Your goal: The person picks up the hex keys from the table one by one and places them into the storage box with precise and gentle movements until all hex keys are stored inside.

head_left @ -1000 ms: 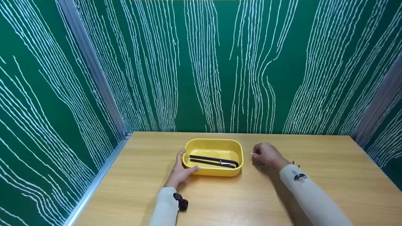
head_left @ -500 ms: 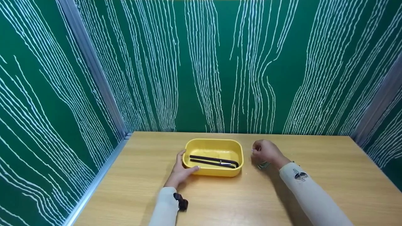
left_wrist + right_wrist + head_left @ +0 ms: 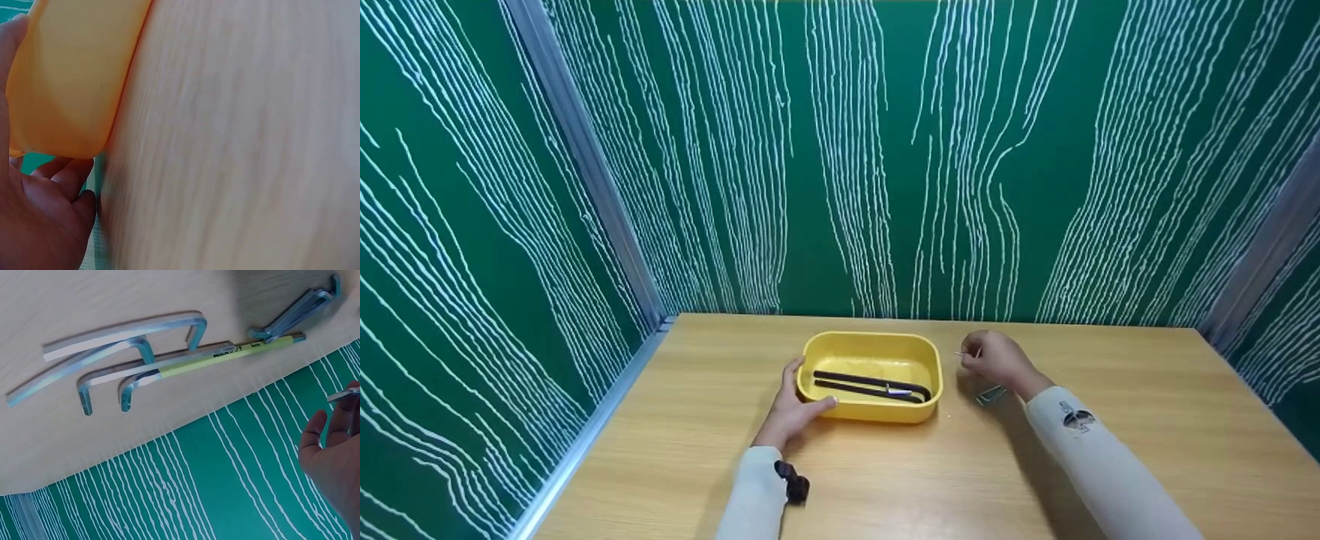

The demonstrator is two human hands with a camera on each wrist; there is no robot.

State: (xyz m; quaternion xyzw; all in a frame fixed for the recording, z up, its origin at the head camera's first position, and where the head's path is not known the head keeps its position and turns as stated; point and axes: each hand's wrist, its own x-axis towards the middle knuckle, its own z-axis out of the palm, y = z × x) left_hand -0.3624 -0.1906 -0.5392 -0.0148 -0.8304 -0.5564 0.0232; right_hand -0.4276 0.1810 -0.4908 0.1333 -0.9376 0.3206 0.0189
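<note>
The left hand (image 3: 791, 414) grasps the yellow box (image 3: 855, 411) on the counter (image 3: 885, 480), thumb on its near rim, other fingers around its left end. Inside lie black bent bars (image 3: 855, 378) with a small silver piece (image 3: 898, 391). The right hand (image 3: 996, 361), right of the box and apart from it, pinches a small metal key (image 3: 343, 395) between its fingers. Bent metal keys (image 3: 124, 331), one yellow-sleeved, lie on the counter near that hand.
</note>
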